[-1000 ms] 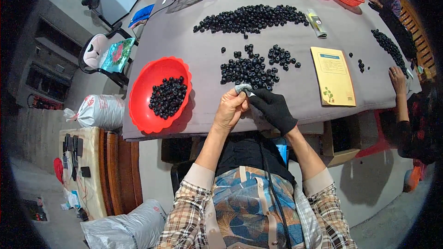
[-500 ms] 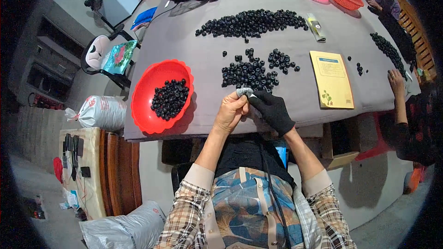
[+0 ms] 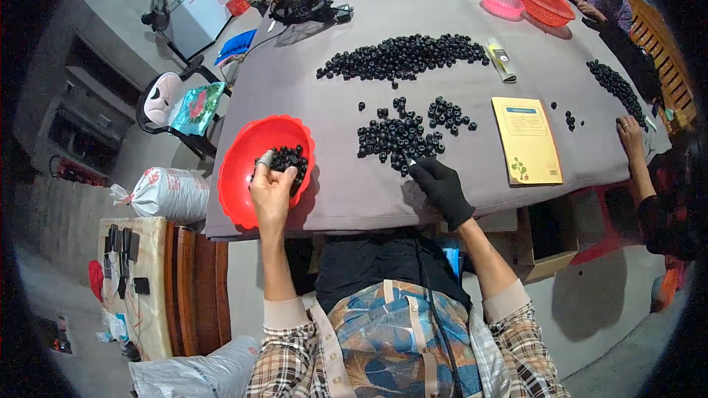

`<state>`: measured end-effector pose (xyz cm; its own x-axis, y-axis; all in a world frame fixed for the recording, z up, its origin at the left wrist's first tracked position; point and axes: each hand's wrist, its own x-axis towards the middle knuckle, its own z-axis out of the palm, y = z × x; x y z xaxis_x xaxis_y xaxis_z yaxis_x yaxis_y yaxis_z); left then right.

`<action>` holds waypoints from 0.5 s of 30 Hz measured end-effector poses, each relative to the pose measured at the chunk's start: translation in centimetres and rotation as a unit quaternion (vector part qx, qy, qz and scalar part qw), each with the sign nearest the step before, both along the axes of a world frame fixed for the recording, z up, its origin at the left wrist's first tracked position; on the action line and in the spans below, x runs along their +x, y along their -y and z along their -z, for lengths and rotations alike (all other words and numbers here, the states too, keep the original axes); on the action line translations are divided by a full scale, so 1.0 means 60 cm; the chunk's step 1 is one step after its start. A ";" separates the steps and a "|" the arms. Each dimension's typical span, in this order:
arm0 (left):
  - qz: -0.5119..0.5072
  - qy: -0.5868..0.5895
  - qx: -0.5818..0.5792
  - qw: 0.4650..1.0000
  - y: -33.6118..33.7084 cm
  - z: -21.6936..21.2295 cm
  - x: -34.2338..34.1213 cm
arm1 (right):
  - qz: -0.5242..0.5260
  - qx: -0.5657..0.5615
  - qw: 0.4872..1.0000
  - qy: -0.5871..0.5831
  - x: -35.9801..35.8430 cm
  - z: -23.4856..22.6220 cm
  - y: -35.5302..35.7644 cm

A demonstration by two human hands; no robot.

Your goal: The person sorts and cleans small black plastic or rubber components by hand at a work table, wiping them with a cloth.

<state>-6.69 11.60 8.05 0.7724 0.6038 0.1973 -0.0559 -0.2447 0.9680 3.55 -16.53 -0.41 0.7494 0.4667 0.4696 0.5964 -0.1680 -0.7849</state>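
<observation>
We are in what looks like a small hand-assembly or sorting workshop: a long grey-covered surface [image 3: 442, 0] is strewn with piles of small black parts [image 3: 402, 55], with a red bowl [image 3: 254, 169] and pink and orange baskets [image 3: 542, 0] serving as bins. We see other people seated along the far and right edges, one resting a hand [image 3: 630, 133] on the cloth, which suggests shared piecework. Around us stand a filled white sack [image 3: 173, 191], a floor fan [image 3: 156, 16] and a bare concrete floor, more utility room than home.
</observation>
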 end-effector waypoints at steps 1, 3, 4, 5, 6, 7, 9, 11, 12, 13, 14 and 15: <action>-0.014 -0.015 0.095 0.995 0.016 -0.012 0.000 | 0.005 -0.002 1.000 0.001 0.003 -0.001 0.002; 0.047 -0.004 0.106 0.993 0.081 -0.053 -0.012 | 0.012 -0.047 0.997 -0.056 0.000 -0.005 0.003; 0.110 -0.050 0.102 0.987 0.105 -0.063 -0.019 | 0.018 -0.052 0.997 -0.056 -0.002 -0.011 0.008; 0.183 -0.026 0.262 0.947 0.132 -0.089 -0.030 | 0.017 0.002 0.991 -0.132 -0.003 -0.013 0.004; 0.238 0.071 0.368 0.896 0.159 -0.111 -0.035 | 0.015 0.055 0.977 -0.207 -0.004 -0.015 -0.002; 0.326 0.048 0.377 0.866 0.189 -0.156 -0.044 | 0.022 0.048 0.977 -0.207 -0.004 -0.018 0.002; 0.389 0.125 0.388 0.826 0.220 -0.187 -0.068 | 0.009 0.070 0.974 -0.217 -0.009 -0.028 -0.004; 0.484 0.105 0.397 0.773 0.242 -0.253 -0.091 | 0.022 0.063 0.975 -0.213 -0.004 -0.010 -0.011; 0.564 -0.009 0.374 0.736 0.249 -0.296 -0.097 | 0.039 0.066 0.975 -0.207 -0.002 -0.008 -0.006; 0.367 0.257 0.403 0.798 0.273 -0.270 -0.128 | 0.009 0.043 0.974 -0.221 -0.007 -0.024 -0.011; 0.394 0.167 0.503 0.751 0.275 -0.316 -0.129 | 0.014 0.040 0.973 -0.225 -0.009 -0.029 -0.009; 0.398 0.167 0.498 0.752 0.278 -0.317 -0.124 | 0.020 0.057 0.969 -0.238 -0.011 -0.033 -0.008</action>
<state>-14.16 -5.07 27.09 0.6183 -0.5991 0.5088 -0.7676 -0.5993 0.2271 2.89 -16.04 1.58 0.9103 0.3979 0.1138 0.1578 -0.0796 -0.9843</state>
